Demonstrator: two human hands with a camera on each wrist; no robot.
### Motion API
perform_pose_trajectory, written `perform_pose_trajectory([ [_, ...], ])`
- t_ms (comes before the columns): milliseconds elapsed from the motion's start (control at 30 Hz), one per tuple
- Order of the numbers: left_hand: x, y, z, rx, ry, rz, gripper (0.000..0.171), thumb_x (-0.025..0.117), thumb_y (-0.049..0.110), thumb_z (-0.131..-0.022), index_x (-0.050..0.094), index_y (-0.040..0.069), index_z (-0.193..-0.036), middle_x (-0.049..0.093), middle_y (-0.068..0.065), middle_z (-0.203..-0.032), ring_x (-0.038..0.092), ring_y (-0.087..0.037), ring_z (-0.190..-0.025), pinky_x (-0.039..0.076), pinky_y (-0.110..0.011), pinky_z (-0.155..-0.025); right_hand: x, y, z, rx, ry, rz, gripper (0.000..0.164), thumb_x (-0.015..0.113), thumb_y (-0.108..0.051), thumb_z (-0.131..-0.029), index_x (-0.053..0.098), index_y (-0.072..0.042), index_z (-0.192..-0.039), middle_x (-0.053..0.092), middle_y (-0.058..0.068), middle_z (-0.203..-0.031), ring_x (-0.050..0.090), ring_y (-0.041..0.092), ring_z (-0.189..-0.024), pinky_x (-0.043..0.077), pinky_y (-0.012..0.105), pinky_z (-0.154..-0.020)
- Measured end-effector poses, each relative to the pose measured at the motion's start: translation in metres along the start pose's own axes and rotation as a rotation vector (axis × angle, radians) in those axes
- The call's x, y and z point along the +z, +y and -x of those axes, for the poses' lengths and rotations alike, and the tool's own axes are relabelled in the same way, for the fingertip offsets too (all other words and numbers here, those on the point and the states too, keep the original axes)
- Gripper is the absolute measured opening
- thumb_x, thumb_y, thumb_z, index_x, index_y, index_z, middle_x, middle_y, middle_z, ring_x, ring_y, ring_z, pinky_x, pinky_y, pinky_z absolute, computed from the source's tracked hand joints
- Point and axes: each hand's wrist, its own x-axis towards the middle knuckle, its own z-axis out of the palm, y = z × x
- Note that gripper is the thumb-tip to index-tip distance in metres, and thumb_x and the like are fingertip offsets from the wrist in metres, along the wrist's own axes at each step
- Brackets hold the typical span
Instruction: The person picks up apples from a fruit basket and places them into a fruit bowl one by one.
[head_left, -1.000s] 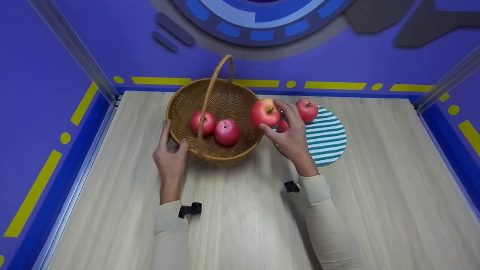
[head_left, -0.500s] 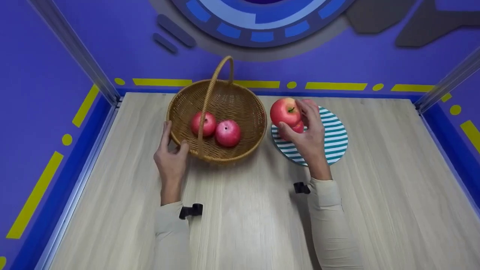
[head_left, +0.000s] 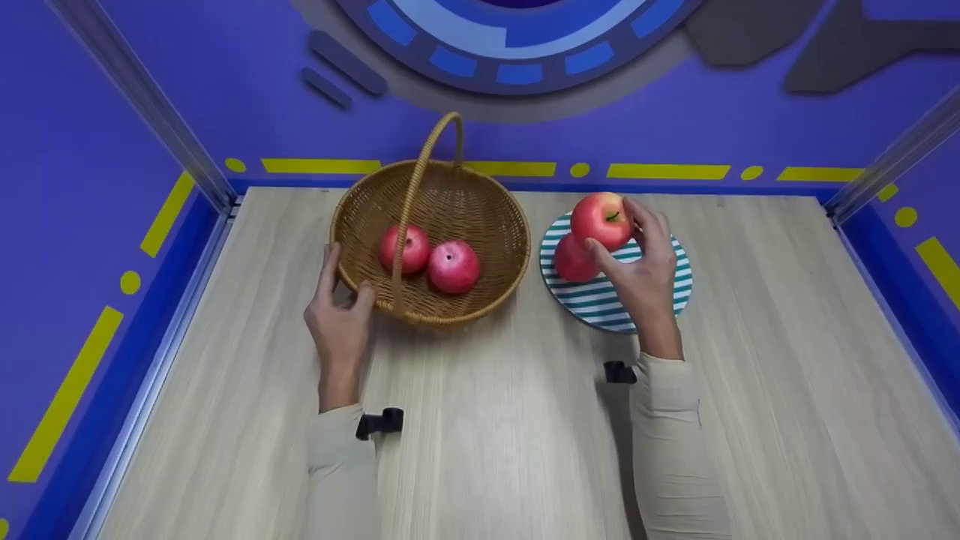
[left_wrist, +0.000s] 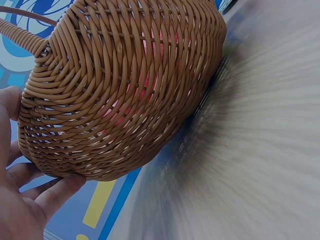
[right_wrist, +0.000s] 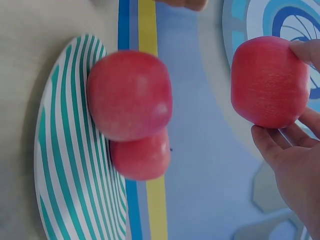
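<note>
My left hand (head_left: 339, 319) holds the rim of a brown wicker basket (head_left: 487, 202) at its front left, thumb and fingers spread along it. The left wrist view shows the fingers (left_wrist: 57, 192) against the woven side. Inside the basket lie two red apples, one partly behind the handle (head_left: 424, 161) and the other apple (head_left: 454, 267) beside it. My right hand (head_left: 649, 277) grips a red apple (head_left: 602, 221) between thumb and fingers, above a striped green-and-white plate (head_left: 600, 311). On that plate, the right wrist view shows a nearer apple (right_wrist: 130, 95) and a second apple (right_wrist: 142, 155) behind it.
The pale wooden table (head_left: 487, 435) extends in front of the basket and plate and to both sides. A blue printed wall (head_left: 525, 131) stands close behind the basket, with further panels at left and right.
My right hand has carried the apple rightward, away from the basket's right rim to above the plate. The left hand and basket stay put.
</note>
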Motion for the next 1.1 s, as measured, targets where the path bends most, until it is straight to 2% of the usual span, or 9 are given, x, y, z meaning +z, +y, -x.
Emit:
perform_pose_trajectory([
  [67,0.0,0.0,0.0,0.006,0.002,0.0,0.068,0.067,0.001,-0.092,0.055,0.016,-0.158,0.045,-0.001,-0.164,0.058,-0.031,-0.135,0.059,-0.036,-0.09,-0.004,0.003,-0.001,0.008,0.01,0.005,0.075,0.09,-0.017,-0.087,0.055,0.0,-0.15,0.057,0.012,-0.144,0.052,0.018,-0.133,0.05,0.034,-0.108],
  [200,0.0,-0.001,-0.001,0.002,0.001,0.016,0.068,0.066,-0.001,-0.092,0.055,0.015,-0.157,0.044,-0.005,-0.165,0.054,-0.025,-0.14,0.057,-0.028,-0.09,-0.011,0.01,-0.002,0.029,0.035,0.014,0.075,0.091,-0.018,-0.086,0.056,-0.002,-0.151,0.057,0.009,-0.145,0.051,0.015,-0.134,0.05,0.033,-0.108],
  [300,0.0,-0.001,-0.001,-0.008,0.0,0.034,0.068,0.066,-0.002,-0.092,0.055,0.015,-0.157,0.043,-0.006,-0.166,0.052,-0.021,-0.141,0.057,-0.028,-0.092,-0.015,0.014,-0.003,0.04,0.048,0.016,0.075,0.091,-0.017,-0.086,0.056,-0.002,-0.151,0.056,0.009,-0.145,0.051,0.015,-0.134,0.05,0.032,-0.108],
  [500,0.0,0.0,-0.001,-0.021,-0.001,0.038,0.069,0.066,-0.003,-0.092,0.054,0.015,-0.158,0.042,-0.004,-0.166,0.052,-0.022,-0.141,0.058,-0.031,-0.093,-0.022,0.023,-0.004,0.074,0.065,0.011,0.072,0.09,-0.017,-0.087,0.057,-0.003,-0.15,0.056,0.007,-0.146,0.05,0.014,-0.133,0.049,0.032,-0.109],
  [667,0.001,0.002,-0.002,-0.028,0.005,0.021,0.069,0.066,-0.005,-0.092,0.053,0.011,-0.158,0.042,-0.011,-0.166,0.052,-0.024,-0.142,0.057,-0.029,-0.093,-0.027,0.03,-0.003,0.099,0.081,-0.006,0.069,0.089,-0.018,-0.089,0.058,-0.003,-0.148,0.056,0.006,-0.145,0.051,0.015,-0.133,0.047,0.031,-0.11],
  [767,0.002,0.009,-0.001,-0.037,0.005,0.025,0.068,0.065,-0.006,-0.092,0.052,0.006,-0.157,0.041,-0.015,-0.166,0.051,-0.029,-0.143,0.057,-0.026,-0.093,-0.029,0.034,-0.003,0.12,0.081,0.002,0.069,0.088,-0.019,-0.089,0.058,-0.003,-0.149,0.056,0.006,-0.145,0.051,0.016,-0.133,0.047,0.03,-0.11],
  [933,0.0,0.031,0.003,-0.053,-0.009,0.029,0.065,0.063,-0.006,-0.092,0.051,0.001,-0.156,0.041,-0.015,-0.166,0.05,-0.029,-0.143,0.056,-0.025,-0.092,-0.029,0.038,-0.001,0.155,0.069,0.04,0.073,0.089,-0.02,-0.089,0.055,-0.002,-0.151,0.054,0.01,-0.148,0.05,0.017,-0.135,0.046,0.029,-0.111],
  [1100,-0.002,0.037,0.004,-0.064,-0.012,0.011,0.067,0.062,-0.004,-0.092,0.051,0.002,-0.157,0.041,-0.011,-0.166,0.05,-0.028,-0.142,0.056,-0.027,-0.094,-0.03,0.041,0.0,0.196,0.062,0.063,0.074,0.087,-0.02,-0.09,0.052,-0.003,-0.153,0.052,0.01,-0.15,0.049,0.019,-0.137,0.044,0.03,-0.112],
])
